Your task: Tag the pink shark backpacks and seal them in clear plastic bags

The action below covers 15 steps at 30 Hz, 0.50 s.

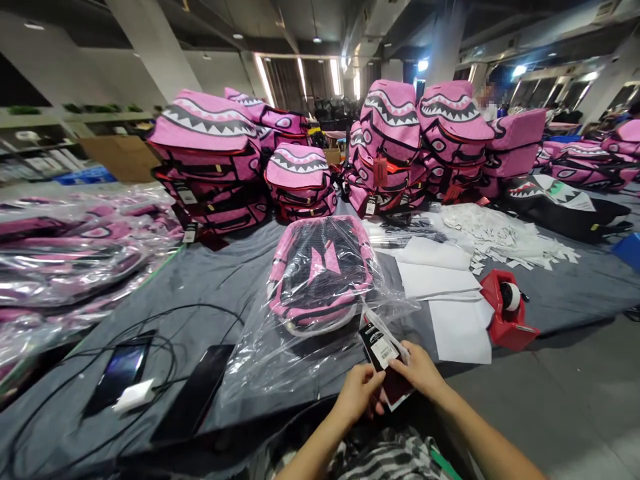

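A pink and black backpack lies inside a clear plastic bag on the grey-covered table in front of me. Both my hands meet at the near edge of the bag's opening. My left hand and my right hand are closed on a dark hang tag with a white label, which sits at the bag's mouth. A white strip runs from the tag up toward the backpack.
Stacks of pink shark-mouth backpacks fill the far table. Bagged backpacks pile up at left. A red tape dispenser, white sheets and paper scraps lie right. Two phones with cables rest at near left.
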Available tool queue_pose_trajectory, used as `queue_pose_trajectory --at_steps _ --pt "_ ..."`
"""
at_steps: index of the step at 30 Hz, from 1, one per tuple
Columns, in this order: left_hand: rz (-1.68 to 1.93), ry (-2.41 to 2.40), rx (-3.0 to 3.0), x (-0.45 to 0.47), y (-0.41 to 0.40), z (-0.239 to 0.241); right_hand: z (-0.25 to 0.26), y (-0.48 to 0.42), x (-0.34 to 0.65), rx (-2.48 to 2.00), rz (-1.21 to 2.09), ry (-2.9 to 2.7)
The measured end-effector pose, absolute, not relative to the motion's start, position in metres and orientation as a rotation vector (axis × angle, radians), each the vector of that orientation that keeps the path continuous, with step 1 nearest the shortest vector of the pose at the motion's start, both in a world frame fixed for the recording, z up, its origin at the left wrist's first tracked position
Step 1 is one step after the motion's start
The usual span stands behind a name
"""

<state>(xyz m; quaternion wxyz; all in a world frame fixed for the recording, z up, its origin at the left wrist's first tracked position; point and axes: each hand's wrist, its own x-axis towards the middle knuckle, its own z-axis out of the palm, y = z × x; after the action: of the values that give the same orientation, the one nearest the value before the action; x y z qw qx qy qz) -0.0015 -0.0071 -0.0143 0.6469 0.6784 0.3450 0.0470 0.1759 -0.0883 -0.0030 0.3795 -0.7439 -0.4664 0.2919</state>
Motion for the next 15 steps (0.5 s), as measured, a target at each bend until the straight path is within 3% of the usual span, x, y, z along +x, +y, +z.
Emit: queue_pose_trajectory --at_steps 3,6,10,15 --pt "0.125 0.882 2.319 0.000 0.020 0.014 -0.004 -0.092 0.176 -1.942 0.659 -1.169" --pt "0.271 0.395 2.902 0.024 0.058 0.050 -0.002 -0.097 0.174 -1.962 0.575 -1.193" --pt "0.107 -0.526 3.014 0.075 0.094 0.067 -0.007 -0.113 0.157 -2.062 0.317 -1.322" --pt "0.005 -0.838 2.920 0.084 0.097 0.042 0.001 -0.147 0.138 -1.851 0.231 -1.651"
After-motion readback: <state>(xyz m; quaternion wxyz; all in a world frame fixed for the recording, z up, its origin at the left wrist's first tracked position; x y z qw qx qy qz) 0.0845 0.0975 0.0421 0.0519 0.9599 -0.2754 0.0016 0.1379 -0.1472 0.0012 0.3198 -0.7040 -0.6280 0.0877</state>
